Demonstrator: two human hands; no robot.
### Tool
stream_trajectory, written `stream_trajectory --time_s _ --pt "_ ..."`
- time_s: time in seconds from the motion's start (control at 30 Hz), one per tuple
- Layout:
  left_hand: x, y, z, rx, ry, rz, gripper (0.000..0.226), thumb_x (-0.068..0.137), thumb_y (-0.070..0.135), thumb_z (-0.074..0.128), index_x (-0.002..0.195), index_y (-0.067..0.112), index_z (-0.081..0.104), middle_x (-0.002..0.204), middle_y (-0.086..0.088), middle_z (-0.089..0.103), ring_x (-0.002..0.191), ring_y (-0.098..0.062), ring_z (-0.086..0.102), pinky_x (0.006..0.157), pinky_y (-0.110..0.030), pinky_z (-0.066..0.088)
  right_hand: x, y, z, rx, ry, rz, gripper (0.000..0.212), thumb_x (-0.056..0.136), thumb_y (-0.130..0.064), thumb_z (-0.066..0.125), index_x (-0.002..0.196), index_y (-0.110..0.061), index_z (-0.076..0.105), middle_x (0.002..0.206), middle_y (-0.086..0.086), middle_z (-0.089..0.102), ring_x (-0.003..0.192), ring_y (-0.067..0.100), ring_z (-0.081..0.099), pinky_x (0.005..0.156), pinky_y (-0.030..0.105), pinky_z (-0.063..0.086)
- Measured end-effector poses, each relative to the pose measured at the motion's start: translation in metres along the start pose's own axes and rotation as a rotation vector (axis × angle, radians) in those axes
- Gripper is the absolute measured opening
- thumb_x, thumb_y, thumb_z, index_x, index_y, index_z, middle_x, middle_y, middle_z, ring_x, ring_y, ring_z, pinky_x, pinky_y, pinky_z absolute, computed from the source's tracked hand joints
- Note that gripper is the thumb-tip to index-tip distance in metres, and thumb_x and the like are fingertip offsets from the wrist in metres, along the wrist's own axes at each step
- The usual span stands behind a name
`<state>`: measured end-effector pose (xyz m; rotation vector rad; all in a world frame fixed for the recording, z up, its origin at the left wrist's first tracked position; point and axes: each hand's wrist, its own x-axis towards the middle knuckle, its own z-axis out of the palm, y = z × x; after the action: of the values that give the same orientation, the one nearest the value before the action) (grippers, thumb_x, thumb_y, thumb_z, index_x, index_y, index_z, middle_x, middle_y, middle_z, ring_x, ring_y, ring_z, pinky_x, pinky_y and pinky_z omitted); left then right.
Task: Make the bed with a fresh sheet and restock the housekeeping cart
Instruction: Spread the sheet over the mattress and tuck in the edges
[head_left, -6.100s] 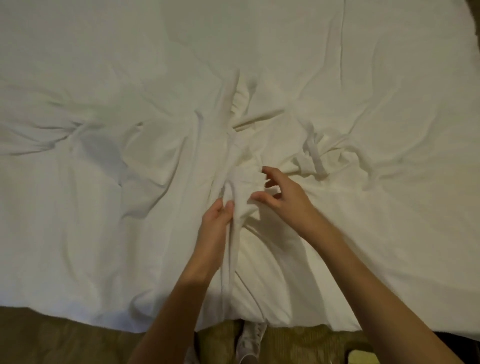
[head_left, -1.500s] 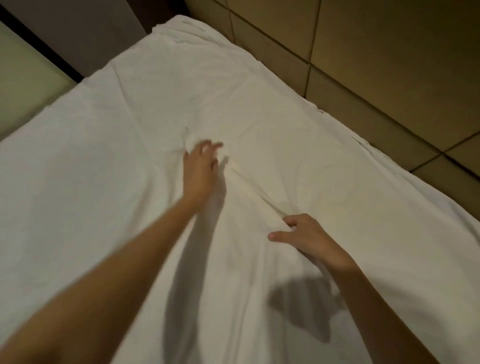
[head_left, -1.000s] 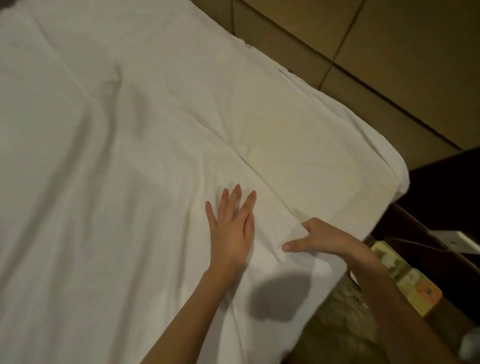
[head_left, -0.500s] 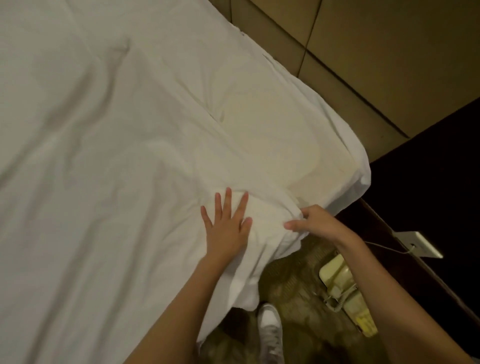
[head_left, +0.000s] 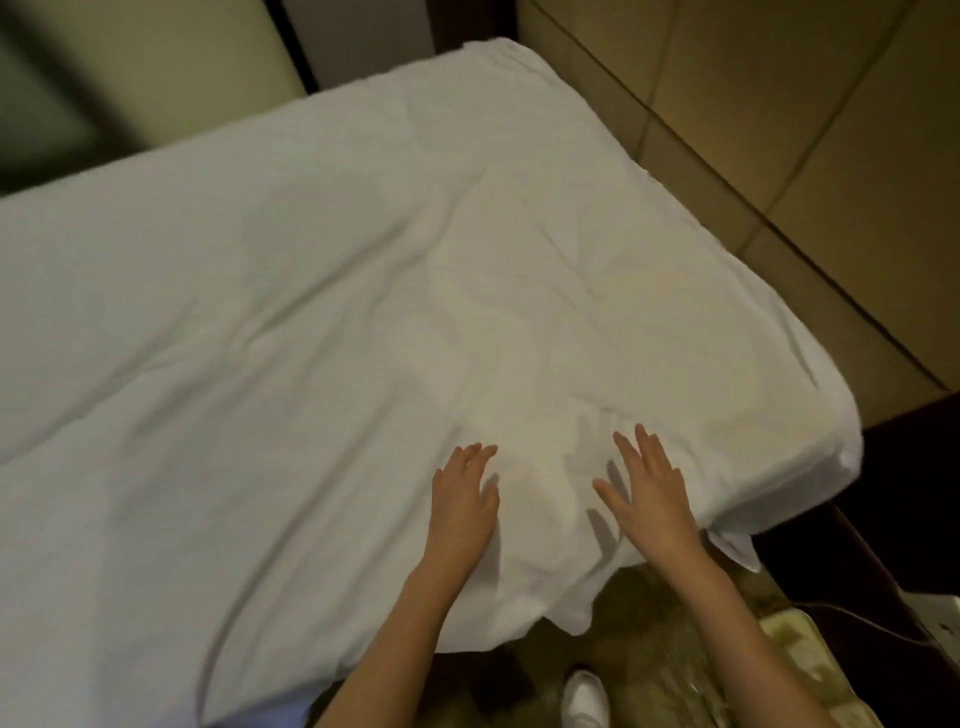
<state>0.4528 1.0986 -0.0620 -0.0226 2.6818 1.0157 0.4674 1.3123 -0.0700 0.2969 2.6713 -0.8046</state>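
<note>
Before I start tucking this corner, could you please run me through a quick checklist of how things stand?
1. Both hands free: ok, left hand and right hand lie flat and open on the sheet.
2. Sheet covers the near corner: ok.
3. Sheet smooth: not ok, creases run ahead of the hands.
4. Near edge tucked: not ok, it hangs loose above the floor.
5. Far edge by the wall: cannot tell.

Both hands, left (head_left: 464, 501) beside right (head_left: 648, 491), lie on the sheet (head_left: 291, 322) near its right corner.
</note>
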Motion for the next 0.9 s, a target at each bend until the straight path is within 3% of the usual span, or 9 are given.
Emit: stream_trajectory --time_s 0.23,0.43,0.57,0.9 --pt "-0.063 -0.152 -0.149 -0.018 0.206 -0.085 0.044 0.098 0.007 0.044 0.140 0.017 0.040 0.146 -0.001 0.039 0.142 -0.020 0.023 0.117 -0.032 0.005 -0.042 -0.159 0.112 -0.115 -0.037 -0.148 0.067 0.097 -0.051 0.031 0.151 -0.028 -0.001 0.158 -0.002 -0.016 0.145 0.018 -0.017 0.116 0.047 -0.003" --pt "-0.142 -0.322 -0.282 0.068 0.261 -0.128 0.044 0.100 0.010 0.041 0.143 0.018 0.036 0.148 -0.002 0.037 0.142 -0.017 0.023 0.117 -0.031 0.003 -0.089 -0.310 0.228 -0.185 -0.073 -0.253 0.068 0.097 -0.051 0.031 0.151 -0.027 -0.004 0.158 -0.001 -0.017 0.145 0.019 -0.016 0.116 0.050 0.001" --pt "-0.165 -0.401 -0.358 0.104 0.320 -0.159 0.044 0.099 0.008 0.042 0.142 0.014 0.038 0.146 -0.006 0.040 0.139 -0.021 0.029 0.115 -0.031 0.008 -0.107 -0.403 0.285 -0.146 -0.101 -0.309 0.069 0.097 -0.052 0.031 0.150 -0.028 -0.005 0.157 -0.003 -0.018 0.144 0.017 -0.018 0.116 0.050 -0.001" --pt "-0.089 -0.536 -0.467 0.174 0.317 -0.206 0.042 0.098 0.009 0.044 0.140 0.011 0.042 0.143 -0.008 0.044 0.136 -0.023 0.034 0.115 -0.039 0.015 -0.039 -0.552 0.375 -0.229 -0.132 -0.396 0.068 0.097 -0.050 0.031 0.150 -0.027 -0.005 0.158 0.000 -0.016 0.145 0.021 -0.015 0.115 0.050 0.003"
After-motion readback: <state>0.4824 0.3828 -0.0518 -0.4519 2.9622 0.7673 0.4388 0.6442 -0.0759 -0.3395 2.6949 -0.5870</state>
